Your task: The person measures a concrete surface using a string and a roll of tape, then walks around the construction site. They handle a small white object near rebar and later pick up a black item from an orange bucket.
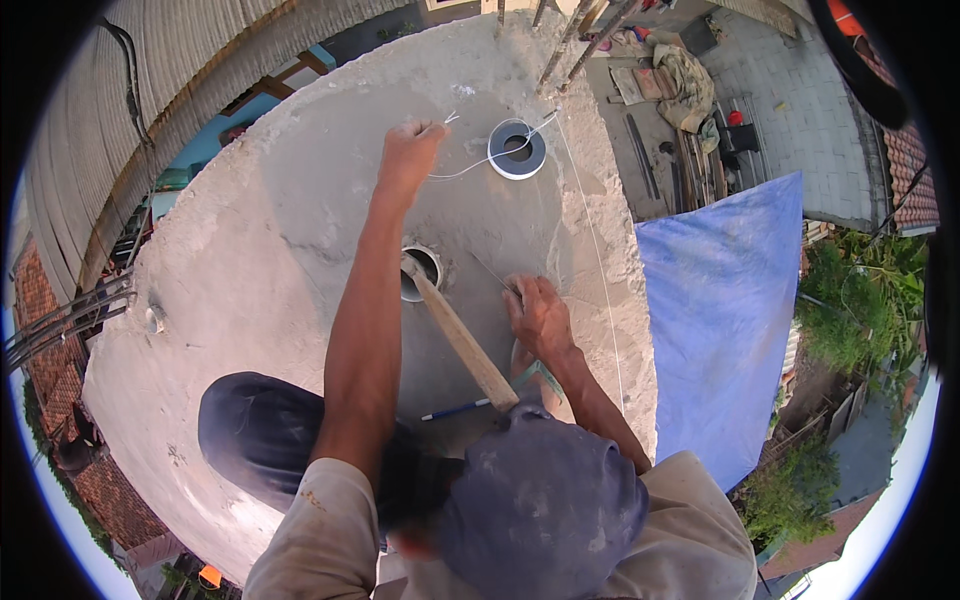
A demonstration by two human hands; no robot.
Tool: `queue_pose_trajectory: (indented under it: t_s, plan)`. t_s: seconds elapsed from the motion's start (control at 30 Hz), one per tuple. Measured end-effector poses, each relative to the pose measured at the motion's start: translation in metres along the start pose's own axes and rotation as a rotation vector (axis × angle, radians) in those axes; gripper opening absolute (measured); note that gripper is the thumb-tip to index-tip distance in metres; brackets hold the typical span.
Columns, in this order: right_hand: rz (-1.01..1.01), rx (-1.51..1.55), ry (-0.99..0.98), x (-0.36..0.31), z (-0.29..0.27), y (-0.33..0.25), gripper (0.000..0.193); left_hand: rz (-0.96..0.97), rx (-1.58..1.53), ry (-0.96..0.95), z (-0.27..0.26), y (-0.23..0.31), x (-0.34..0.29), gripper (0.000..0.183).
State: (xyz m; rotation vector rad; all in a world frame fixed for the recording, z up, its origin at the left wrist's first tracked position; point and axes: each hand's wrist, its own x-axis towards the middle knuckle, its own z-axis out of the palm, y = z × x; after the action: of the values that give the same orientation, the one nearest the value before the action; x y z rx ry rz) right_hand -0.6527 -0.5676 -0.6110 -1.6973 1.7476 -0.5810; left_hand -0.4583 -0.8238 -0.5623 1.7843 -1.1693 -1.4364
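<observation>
My left hand is closed in a pinch on white string, whose short loose ends stick out past the fingers. More string runs from under this hand to a grey and white spool lying flat on the concrete. Nearer to me, my right hand is closed around a thin straight rod, perhaps a nail or wire, pointing away to the left. Between my forearms a white-rimmed pipe end opens in the slab, with a wooden stick leaning from it toward me.
Taut string follows the rough right edge of the concrete slab. Upright metal bars rise at the far edge. A blue pen and a green sandal strap are close to me. Past the edge hangs a blue tarp.
</observation>
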Motion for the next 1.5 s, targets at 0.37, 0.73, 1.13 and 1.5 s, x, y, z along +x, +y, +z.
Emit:
queue_pose_trajectory:
  t_s: [0.37,0.73,1.13,1.5]
  plan:
    - [-0.003,-0.138,0.096,0.123,-0.047,-0.028,0.060,0.347,0.537,-0.102,-0.120,0.121,0.018,0.027]
    - [-0.224,0.030,-0.076,0.159,-0.058,-0.092,0.042,0.201,0.903,-0.174,-0.226,0.108,-0.063,0.023]
    - [-0.579,-0.051,-0.013,0.143,-0.069,-0.225,0.039,-0.053,0.516,-0.434,-0.208,0.141,-0.119,0.094]
    - [-0.288,0.576,0.036,0.111,-0.053,-0.176,0.087,0.135,0.573,-0.281,-0.232,0.137,-0.178,0.052]
